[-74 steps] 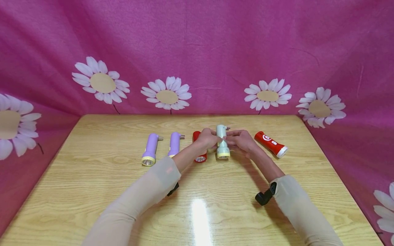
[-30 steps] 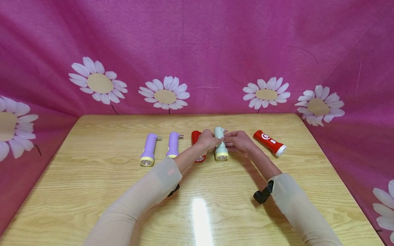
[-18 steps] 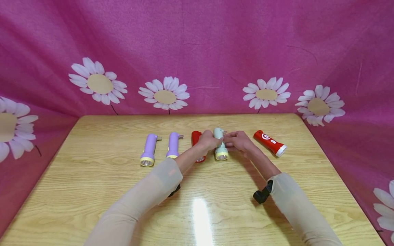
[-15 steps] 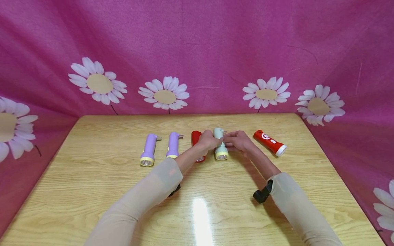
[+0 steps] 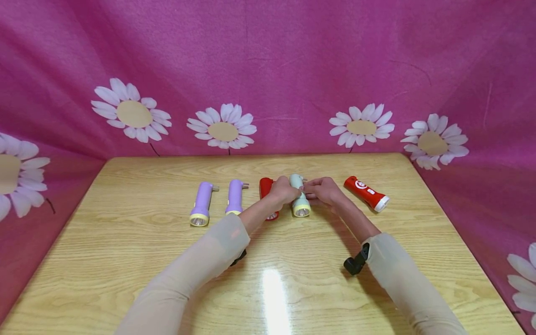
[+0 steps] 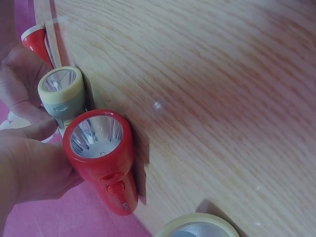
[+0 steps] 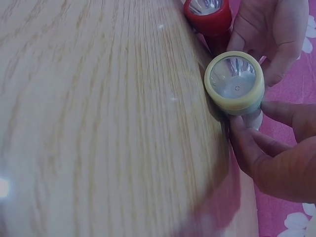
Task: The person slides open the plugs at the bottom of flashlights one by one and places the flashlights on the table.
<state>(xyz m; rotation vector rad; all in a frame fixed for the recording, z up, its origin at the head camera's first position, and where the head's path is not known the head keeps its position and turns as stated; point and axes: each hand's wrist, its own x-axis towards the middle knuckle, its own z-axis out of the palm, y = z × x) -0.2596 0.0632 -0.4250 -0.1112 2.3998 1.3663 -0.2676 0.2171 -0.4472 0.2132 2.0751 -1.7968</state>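
A mint-green flashlight point(image 5: 300, 204) with a cream rim lies on the table between both hands, its lens facing me and plug prongs at its far end. From its left side my left hand point(image 5: 283, 190) holds it, thumb across its body. My right hand point(image 5: 325, 190) pinches the same flashlight from the right; in the right wrist view, that thumb and fingers point(image 7: 247, 148) meet around its neck. Just left of it lies a red flashlight point(image 5: 265, 186), partly hidden by my left hand. The left wrist view shows this red flashlight point(image 6: 116, 163) beside my left hand.
Two purple flashlights point(image 5: 203, 197) with cream rims lie further left, prongs pointing right; my left forearm partly covers one. Another red flashlight point(image 5: 365, 193) with a white head lies slanted at the right. A pink daisy-patterned cloth point(image 5: 284, 74) hangs behind the wooden table point(image 5: 125, 260).
The mint-green flashlight has shifted slightly toward me and its far end has tilted a little left. Both hands stay on it; the other flashlights keep their places.
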